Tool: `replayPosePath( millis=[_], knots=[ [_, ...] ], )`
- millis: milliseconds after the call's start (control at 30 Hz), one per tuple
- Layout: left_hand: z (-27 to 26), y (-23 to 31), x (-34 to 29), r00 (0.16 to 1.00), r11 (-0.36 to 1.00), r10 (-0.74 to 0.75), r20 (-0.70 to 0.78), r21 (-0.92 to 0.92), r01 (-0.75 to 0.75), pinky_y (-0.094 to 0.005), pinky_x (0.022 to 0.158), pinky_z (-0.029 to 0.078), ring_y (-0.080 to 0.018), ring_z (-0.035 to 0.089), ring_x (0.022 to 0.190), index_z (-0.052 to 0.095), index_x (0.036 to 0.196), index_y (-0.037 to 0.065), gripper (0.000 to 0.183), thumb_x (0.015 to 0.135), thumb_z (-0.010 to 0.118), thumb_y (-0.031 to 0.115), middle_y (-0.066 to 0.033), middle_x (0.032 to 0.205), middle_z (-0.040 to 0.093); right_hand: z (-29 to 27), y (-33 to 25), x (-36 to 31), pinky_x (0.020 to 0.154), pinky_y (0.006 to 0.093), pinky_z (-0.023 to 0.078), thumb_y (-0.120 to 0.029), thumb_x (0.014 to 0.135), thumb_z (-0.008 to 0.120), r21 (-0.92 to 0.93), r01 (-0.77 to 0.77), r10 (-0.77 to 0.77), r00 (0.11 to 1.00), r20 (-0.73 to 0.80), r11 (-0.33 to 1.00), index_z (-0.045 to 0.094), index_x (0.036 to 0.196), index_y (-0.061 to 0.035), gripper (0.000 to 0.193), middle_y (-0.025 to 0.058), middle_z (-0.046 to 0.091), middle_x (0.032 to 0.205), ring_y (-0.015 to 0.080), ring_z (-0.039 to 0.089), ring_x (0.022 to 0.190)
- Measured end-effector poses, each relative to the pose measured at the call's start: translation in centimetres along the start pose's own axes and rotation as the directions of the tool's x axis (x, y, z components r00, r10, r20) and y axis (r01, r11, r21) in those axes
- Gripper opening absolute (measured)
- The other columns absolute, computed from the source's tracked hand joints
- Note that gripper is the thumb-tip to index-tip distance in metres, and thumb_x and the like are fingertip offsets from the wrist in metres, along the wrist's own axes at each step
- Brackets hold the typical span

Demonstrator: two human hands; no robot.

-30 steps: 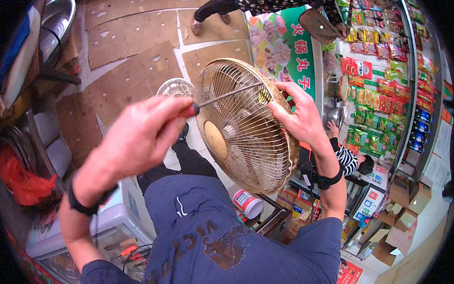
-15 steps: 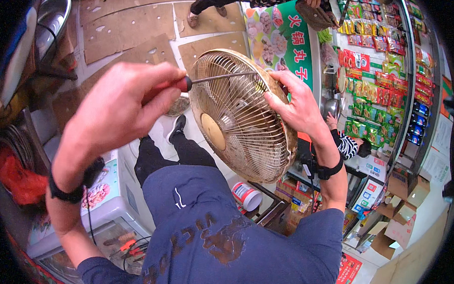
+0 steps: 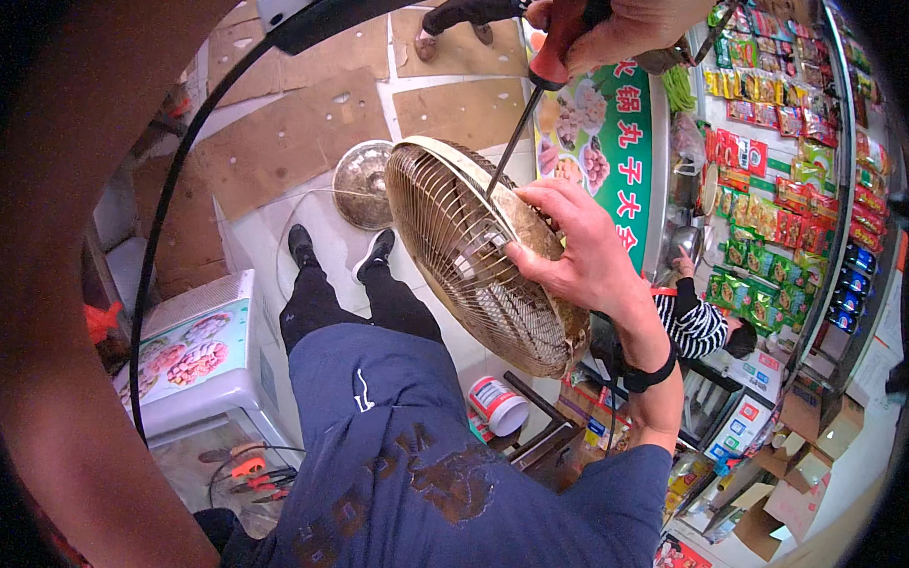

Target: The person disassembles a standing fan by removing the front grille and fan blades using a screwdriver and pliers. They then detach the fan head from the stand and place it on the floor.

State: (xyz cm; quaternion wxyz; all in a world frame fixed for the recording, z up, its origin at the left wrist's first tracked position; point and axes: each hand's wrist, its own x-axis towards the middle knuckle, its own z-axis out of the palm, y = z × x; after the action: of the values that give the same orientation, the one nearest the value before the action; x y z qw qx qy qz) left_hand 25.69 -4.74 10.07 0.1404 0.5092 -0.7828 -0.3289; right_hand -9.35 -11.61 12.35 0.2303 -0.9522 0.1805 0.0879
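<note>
In my right hand (image 3: pixel 586 244) I hold the dusty, yellowed wire cage of a fan head (image 3: pixel 474 285), thumb on the wires and fingers over the rim. My left hand (image 3: pixel 639 30), partly cut off by the top edge, is closed round the red and black handle of a screwdriver (image 3: pixel 518 136). The screwdriver slants down, its tip meeting the cage rim near my right fingers. What the tip touches there is too small to make out. My left forearm (image 3: pixel 102 352) looms large along the left side, and a black cable runs down in front of it.
A round fan base (image 3: pixel 365 186) stands on the floor beyond my feet. At left is a white chest freezer (image 3: pixel 200 415) with red-handled tools on it. A white tub (image 3: pixel 500 406) lies to the right. Shelves of packets (image 3: pixel 768 195) and a person in stripes (image 3: pixel 698 323) are farther right.
My left hand has risen up and right with the screwdriver, which turned from nearly level to steeply slanted. The fan head has turned more edge-on in my right hand, uncovering the base.
</note>
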Motion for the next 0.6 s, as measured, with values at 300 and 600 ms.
replayPosePath(
  millis=[300, 600],
  knots=[
    [0.8, -2.3, 1.1, 0.996, 0.987, -0.030, 0.086, -0.152, 0.042, -0.0355, 0.060, 0.050, -0.0151, 0.062, 0.065, 0.078, 0.104, 0.001, 0.022, 0.096, 0.072, 0.021, -0.0085, 0.074, 0.070, -0.1, 0.4, -0.1, 0.096, 0.0427, 0.053, -0.031, 0.083, 0.087, 0.032, -0.064, 0.063, 0.997, 0.039, 0.997, 0.062, 0.130, -0.0001, 0.062, 0.0185, 0.065, 0.119, 0.0359, 0.064, 0.111],
    [1.0, -2.2, -1.6, 0.996, 0.949, -0.063, 0.057, -0.305, 0.077, -0.0353, 0.060, 0.050, -0.0132, 0.061, 0.066, 0.079, 0.104, 0.002, 0.023, 0.096, 0.074, 0.023, -0.0059, 0.074, 0.071, 0.0, 0.4, -0.9, 0.111, 0.0418, 0.046, -0.022, 0.084, 0.086, 0.013, -0.020, 0.020, 1.000, -0.020, 1.000, 0.059, 0.144, -0.0055, 0.068, 0.0172, 0.058, 0.139, 0.0341, 0.057, 0.129]
  ],
)
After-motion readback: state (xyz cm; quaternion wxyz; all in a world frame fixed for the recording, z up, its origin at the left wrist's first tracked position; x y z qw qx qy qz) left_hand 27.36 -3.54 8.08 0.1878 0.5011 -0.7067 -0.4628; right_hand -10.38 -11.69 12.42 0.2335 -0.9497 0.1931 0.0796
